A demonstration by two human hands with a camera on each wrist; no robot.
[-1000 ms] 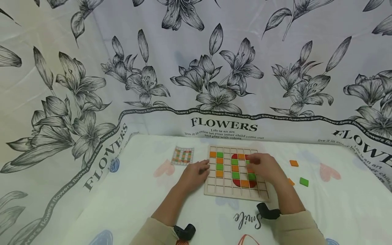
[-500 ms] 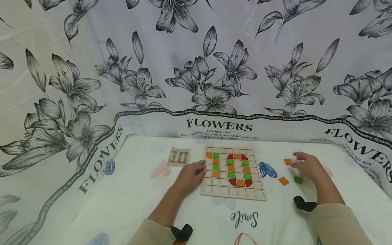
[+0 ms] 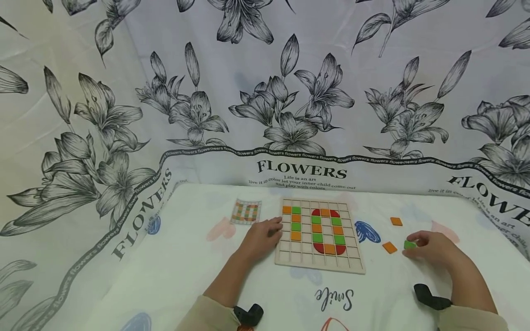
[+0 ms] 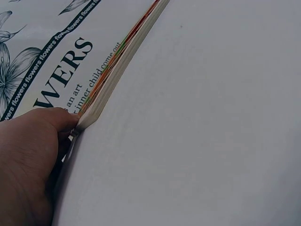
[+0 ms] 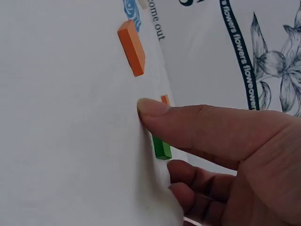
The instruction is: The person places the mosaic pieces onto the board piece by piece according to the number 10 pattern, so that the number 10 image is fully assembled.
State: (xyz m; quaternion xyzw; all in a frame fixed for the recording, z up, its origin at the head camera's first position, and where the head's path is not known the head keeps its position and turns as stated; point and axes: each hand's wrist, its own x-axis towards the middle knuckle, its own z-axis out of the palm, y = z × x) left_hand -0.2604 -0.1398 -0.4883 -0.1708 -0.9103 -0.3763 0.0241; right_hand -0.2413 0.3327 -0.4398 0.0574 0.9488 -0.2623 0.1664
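Note:
A square wooden grid board [image 3: 290, 257] lies flat on the cloth, with orange, green and red tiles set in its cells in the shape of a 10. My left hand [image 3: 260, 239] rests beside the board, fingertips touching its left edge. In the left wrist view the thumb [image 4: 59, 118] meets the end of the board [image 4: 110, 87]. Right of the board, my right hand [image 3: 432, 248] pinches a green square tile [image 3: 409, 244] between thumb and fingers, low over the cloth. The right wrist view shows this green tile [image 5: 162, 148] partly hidden behind the thumb.
Two loose orange tiles, one farther back [image 3: 396, 221] and one nearer [image 3: 389, 248], lie between the board and my right hand. A small pattern card [image 3: 246, 212] lies left of the board. A flower-printed curtain [image 3: 290, 105] hangs behind the table.
My right hand has left the board's right part, passed over the far orange tile, and come down onto the green tile. My left hand stays at the board's edge.

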